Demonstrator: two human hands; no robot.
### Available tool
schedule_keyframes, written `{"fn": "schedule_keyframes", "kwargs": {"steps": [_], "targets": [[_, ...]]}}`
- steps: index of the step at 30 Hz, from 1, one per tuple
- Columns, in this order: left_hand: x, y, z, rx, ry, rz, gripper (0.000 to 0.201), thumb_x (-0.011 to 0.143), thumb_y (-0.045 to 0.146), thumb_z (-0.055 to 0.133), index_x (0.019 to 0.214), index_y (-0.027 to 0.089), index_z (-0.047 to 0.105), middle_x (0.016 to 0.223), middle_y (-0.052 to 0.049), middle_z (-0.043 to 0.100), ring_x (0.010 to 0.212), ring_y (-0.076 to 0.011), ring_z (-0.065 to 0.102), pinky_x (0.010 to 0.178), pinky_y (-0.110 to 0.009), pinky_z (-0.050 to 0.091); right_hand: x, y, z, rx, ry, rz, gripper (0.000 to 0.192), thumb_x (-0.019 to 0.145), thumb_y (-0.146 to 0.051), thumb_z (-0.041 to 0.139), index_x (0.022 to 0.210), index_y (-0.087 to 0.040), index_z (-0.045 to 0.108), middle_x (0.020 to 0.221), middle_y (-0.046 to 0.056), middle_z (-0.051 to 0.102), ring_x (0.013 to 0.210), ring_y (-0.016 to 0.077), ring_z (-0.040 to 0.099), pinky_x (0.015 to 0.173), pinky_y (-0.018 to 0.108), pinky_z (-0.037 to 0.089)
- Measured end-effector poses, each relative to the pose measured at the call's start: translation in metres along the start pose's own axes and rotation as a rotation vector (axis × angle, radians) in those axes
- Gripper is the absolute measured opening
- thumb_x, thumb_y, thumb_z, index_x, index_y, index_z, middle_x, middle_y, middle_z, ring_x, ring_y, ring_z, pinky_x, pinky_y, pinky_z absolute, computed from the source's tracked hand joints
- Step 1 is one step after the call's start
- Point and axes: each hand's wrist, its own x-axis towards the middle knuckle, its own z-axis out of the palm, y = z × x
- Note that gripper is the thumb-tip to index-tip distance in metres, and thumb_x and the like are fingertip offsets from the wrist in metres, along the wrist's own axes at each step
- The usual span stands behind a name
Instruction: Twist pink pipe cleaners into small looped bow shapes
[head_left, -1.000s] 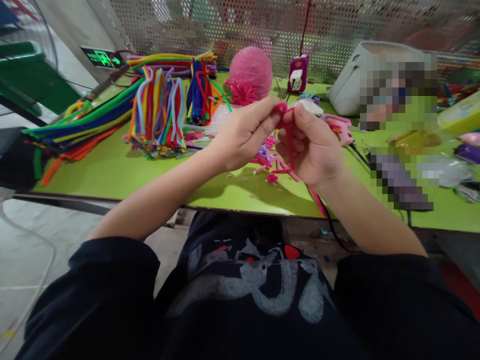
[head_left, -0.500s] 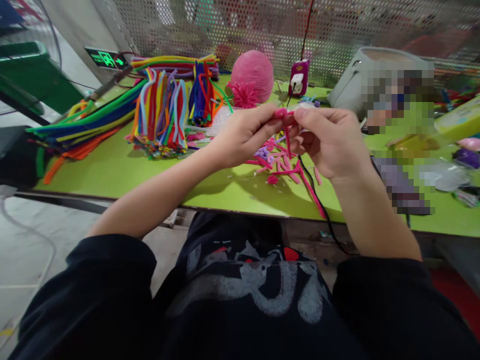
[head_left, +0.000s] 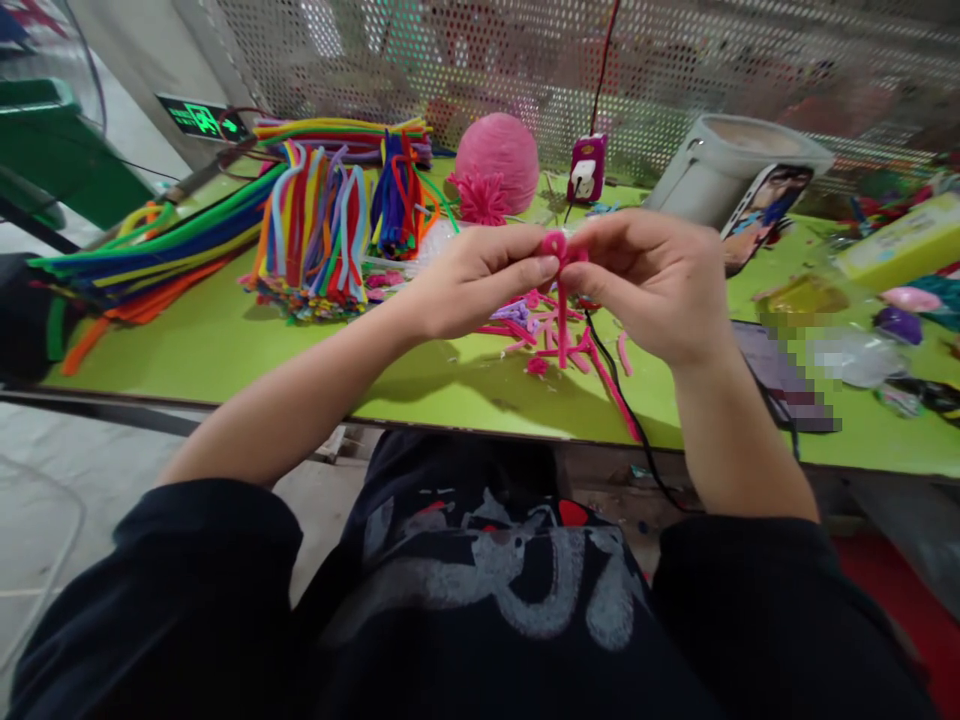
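Observation:
A bright pink pipe cleaner (head_left: 562, 325) is bent into small loops at its top, and one straight end hangs down. My left hand (head_left: 480, 275) pinches the looped part between thumb and fingers from the left. From the right, my right hand (head_left: 656, 285) grips the same piece close by, its thumb against the loops. Below both hands lie cut pink pipe cleaner pieces (head_left: 581, 355), and a small pink coil (head_left: 536, 366) sits among them. Some lilac pieces (head_left: 517, 315) lie behind the left hand's fingers.
Bundles of coloured pipe cleaners (head_left: 311, 235) stand on the green table (head_left: 300, 365) at left. Behind are a pink ball (head_left: 499, 160) and a purple power socket (head_left: 586, 168). A grey bucket (head_left: 697, 170) with a phone (head_left: 765, 215) leaning on it stands right. A black cable (head_left: 637, 430) crosses the table edge.
The pink pipe cleaner's loops now show between the hands, and its straight end hangs more upright. My right fingers have closed in nearer the left thumb. The view has shifted slightly.

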Motion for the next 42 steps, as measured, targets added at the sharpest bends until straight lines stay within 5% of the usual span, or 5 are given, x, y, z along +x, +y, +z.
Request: {"fn": "schedule_keyframes", "kwargs": {"steps": [15, 21, 27, 34, 42], "targets": [[-0.001, 0.003, 0.002, -0.484, -0.188, -0.208, 0.023, 0.087, 0.03, 0.074, 0.069, 0.02, 0.065, 0.053, 0.005, 0.043, 0.044, -0.0046, 0.031, 0.043, -0.021, 0.021, -0.007, -0.004, 0.0, -0.164, -0.051, -0.106, 0.013, 0.083, -0.031, 0.094, 0.086, -0.028, 0.081, 0.085, 0.003, 0.07, 0.085, 0.023, 0.07, 0.075, 0.041, 0.065], [-0.002, 0.007, 0.007, -0.726, -0.282, -0.343, 0.024, 0.08, 0.024, 0.073, 0.061, 0.019, 0.06, 0.044, 0.008, 0.031, 0.037, -0.0032, 0.022, 0.037, -0.019, 0.013, 0.004, -0.01, -0.025, -0.544, -0.252, -0.439, 0.005, 0.091, -0.035, 0.087, 0.094, -0.039, 0.087, 0.093, 0.001, 0.079, 0.096, 0.026, 0.078, 0.096, 0.05, 0.067], [-0.001, 0.014, 0.007, -0.799, -0.499, -0.452, 0.035, 0.082, 0.032, 0.073, 0.056, 0.021, 0.052, 0.038, 0.007, 0.028, 0.031, -0.0048, 0.019, 0.031, -0.021, 0.011, 0.026, -0.068, -0.014, -0.817, -0.748, -0.109, 0.045, 0.067, -0.016, 0.1, 0.054, -0.029, 0.06, 0.074, -0.009, 0.071, 0.085, 0.0157, 0.076, 0.115, 0.04, 0.065], [-0.006, 0.022, 0.0, -0.406, -0.095, -0.167, 0.025, 0.096, 0.036, 0.071, 0.077, 0.021, 0.062, 0.055, 0.005, 0.047, 0.044, -0.005, 0.039, 0.041, -0.021, 0.03, 0.009, -0.022, -0.026, -0.44, -0.096, -0.418, 0.017, 0.101, -0.031, 0.082, 0.116, -0.038, 0.085, 0.11, -0.001, 0.08, 0.104, 0.0178, 0.075, 0.107, 0.037, 0.065], [-0.007, 0.02, -0.004, -0.118, -0.02, -0.033, 0.037, 0.101, 0.047, 0.071, 0.076, 0.021, 0.064, 0.058, 0.003, 0.045, 0.059, -0.0105, 0.053, 0.052, -0.024, 0.041, -0.003, -0.01, -0.009, -0.212, -0.104, -0.193, 0.012, 0.093, -0.031, 0.091, 0.103, -0.031, 0.085, 0.099, 0.002, 0.076, 0.089, 0.0206, 0.073, 0.088, 0.038, 0.065]]}}
